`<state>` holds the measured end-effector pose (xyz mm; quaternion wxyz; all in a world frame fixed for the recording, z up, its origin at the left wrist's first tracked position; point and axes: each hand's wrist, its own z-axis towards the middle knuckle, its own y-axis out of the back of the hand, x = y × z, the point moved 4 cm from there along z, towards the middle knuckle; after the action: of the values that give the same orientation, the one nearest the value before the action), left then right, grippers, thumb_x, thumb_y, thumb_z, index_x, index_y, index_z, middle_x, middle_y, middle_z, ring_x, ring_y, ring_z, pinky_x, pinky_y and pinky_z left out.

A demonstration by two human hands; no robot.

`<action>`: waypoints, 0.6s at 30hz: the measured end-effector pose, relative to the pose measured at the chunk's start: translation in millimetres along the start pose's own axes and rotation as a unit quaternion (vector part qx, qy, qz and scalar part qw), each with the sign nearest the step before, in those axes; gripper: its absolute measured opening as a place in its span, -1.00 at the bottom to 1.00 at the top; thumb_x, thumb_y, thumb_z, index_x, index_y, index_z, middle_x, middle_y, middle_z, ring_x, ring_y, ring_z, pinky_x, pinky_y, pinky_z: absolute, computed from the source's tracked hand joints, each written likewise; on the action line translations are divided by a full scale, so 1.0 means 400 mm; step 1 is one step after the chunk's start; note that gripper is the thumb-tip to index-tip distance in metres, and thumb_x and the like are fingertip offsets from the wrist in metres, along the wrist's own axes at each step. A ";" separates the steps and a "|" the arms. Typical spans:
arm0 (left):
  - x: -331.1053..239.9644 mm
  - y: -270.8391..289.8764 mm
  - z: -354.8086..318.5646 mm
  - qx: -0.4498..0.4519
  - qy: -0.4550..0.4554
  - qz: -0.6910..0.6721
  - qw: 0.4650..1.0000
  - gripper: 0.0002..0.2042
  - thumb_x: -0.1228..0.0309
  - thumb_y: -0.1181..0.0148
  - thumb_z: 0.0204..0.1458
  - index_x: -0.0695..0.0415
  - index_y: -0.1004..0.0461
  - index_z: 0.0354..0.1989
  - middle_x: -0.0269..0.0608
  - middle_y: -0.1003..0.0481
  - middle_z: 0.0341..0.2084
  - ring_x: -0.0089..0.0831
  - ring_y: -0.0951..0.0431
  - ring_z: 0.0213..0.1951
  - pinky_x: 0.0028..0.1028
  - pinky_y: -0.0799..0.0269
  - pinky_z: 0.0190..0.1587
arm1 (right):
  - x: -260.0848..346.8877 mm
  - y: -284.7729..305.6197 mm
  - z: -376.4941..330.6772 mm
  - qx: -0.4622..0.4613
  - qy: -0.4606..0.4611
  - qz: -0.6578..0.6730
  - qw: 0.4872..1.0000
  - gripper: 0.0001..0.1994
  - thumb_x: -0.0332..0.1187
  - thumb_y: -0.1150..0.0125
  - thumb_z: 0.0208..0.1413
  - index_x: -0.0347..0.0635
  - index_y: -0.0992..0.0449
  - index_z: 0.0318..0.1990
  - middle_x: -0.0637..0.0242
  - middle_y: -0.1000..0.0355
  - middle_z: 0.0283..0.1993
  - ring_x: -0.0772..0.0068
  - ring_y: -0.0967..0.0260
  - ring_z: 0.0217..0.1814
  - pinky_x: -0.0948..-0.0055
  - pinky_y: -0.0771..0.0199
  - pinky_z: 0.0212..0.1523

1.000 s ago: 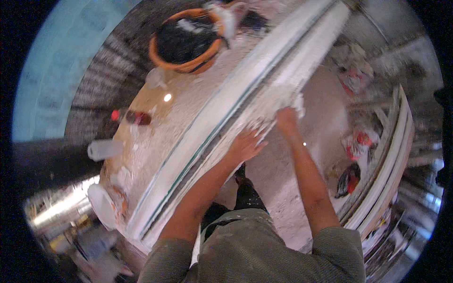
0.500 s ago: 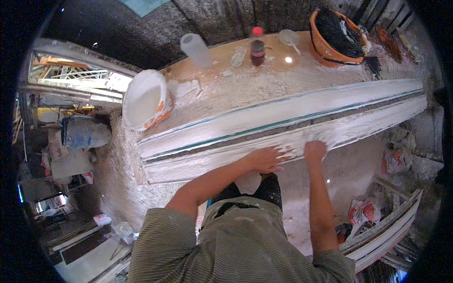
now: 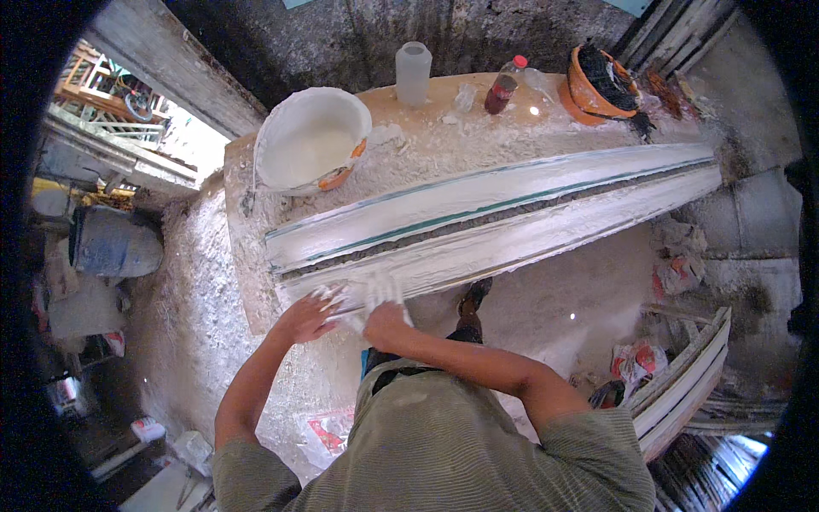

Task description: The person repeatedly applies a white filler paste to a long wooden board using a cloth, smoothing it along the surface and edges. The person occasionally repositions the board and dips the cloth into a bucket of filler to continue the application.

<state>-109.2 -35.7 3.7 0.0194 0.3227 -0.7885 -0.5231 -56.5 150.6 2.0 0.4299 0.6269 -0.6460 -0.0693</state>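
Observation:
A long mould coated in wet white plaster lies on the bench, with green-edged strips and a dark groove along its length. At its near left end, my left hand rests by the lower edge, fingers stretched out and smeared white. Just right of it, my right hand is at the same edge. White-coated fingers, or white material at them, blur with motion there, so whether it grips anything is unclear. A white bucket holding creamy white liquid stands beyond the mould's left end.
Along the bench's back stand a translucent plastic bottle, a red-capped bottle of dark liquid and an orange tub with black material. A blue barrel is at left. Another long white piece leans at lower right.
Both hands have moved left along the mould's near edge, from its middle to its left end. The right arm now reaches across my body. My view has shifted, with the bucket more fully seen.

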 end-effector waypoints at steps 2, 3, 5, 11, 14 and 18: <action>0.038 0.004 -0.044 -0.034 0.026 0.035 0.998 -0.44 0.04 0.04 0.26 0.06 -0.21 0.35 0.00 -0.03 0.44 0.04 -0.17 0.36 -0.14 -0.05 0.41 | 0.072 -0.009 0.042 -0.002 0.032 -0.007 0.999 -0.60 -0.23 -0.08 0.08 -0.42 -0.62 -0.13 -0.30 -0.45 0.05 -0.27 -0.42 0.10 -0.22 -0.33 0.14; 0.054 0.004 -0.048 -0.052 0.036 0.051 0.997 -0.44 0.03 0.04 0.25 0.07 -0.23 0.34 0.01 -0.04 0.43 0.03 -0.19 0.36 -0.15 -0.05 0.42 | 0.088 -0.009 0.063 -0.019 0.022 0.005 1.000 -0.61 -0.23 -0.09 0.08 -0.42 -0.62 -0.13 -0.30 -0.46 0.04 -0.27 -0.42 0.10 -0.20 -0.33 0.14; 0.065 -0.008 -0.026 -0.046 -0.006 0.058 0.997 -0.46 0.03 0.03 0.24 0.09 -0.28 0.29 0.04 -0.14 0.38 -0.02 -0.31 0.26 -0.17 -0.13 0.36 | 0.082 0.004 0.089 -0.109 -0.040 0.006 0.993 -0.62 -0.23 -0.09 0.08 -0.41 -0.63 -0.15 -0.28 -0.47 0.03 -0.26 -0.43 0.10 -0.17 -0.34 0.16; 0.003 0.017 0.146 -0.089 -0.110 0.081 0.987 -0.47 0.02 0.04 0.24 0.14 -0.32 0.25 0.06 -0.19 0.34 -0.06 -0.39 0.16 -0.17 -0.21 0.28 | -0.170 0.038 0.037 -0.230 -0.201 0.097 0.947 -0.65 -0.23 -0.07 0.11 -0.33 -0.65 -0.17 -0.15 -0.51 0.00 -0.23 -0.44 0.08 -0.16 -0.37 0.15; -0.068 0.069 0.248 -0.099 -0.122 0.063 0.986 -0.41 0.00 0.08 0.26 0.17 -0.26 0.31 0.12 -0.11 0.38 -0.02 -0.34 0.21 -0.17 -0.18 0.32 | -0.392 0.075 -0.029 -0.268 -0.309 -0.033 0.912 -0.70 -0.19 -0.11 0.04 -0.17 -0.68 -0.28 0.02 -0.55 -0.19 -0.08 -0.51 -0.10 -0.11 -0.45 -0.13; -0.177 0.117 0.424 -0.073 -0.125 0.015 0.989 -0.37 -0.05 0.09 0.26 0.14 -0.22 0.35 0.09 -0.05 0.41 0.08 -0.23 0.31 -0.12 -0.15 0.36 | -0.764 0.148 -0.185 -0.307 -0.427 0.019 0.850 -0.67 -0.14 -0.08 0.06 -0.15 -0.69 -0.31 0.05 -0.58 -0.16 -0.05 -0.54 -0.08 -0.05 -0.52 -0.10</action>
<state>-138.7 151.2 -12.2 -0.0480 0.2411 -0.7491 -0.6152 -100.9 461.7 -58.2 0.2833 0.3595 -0.7235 -0.5168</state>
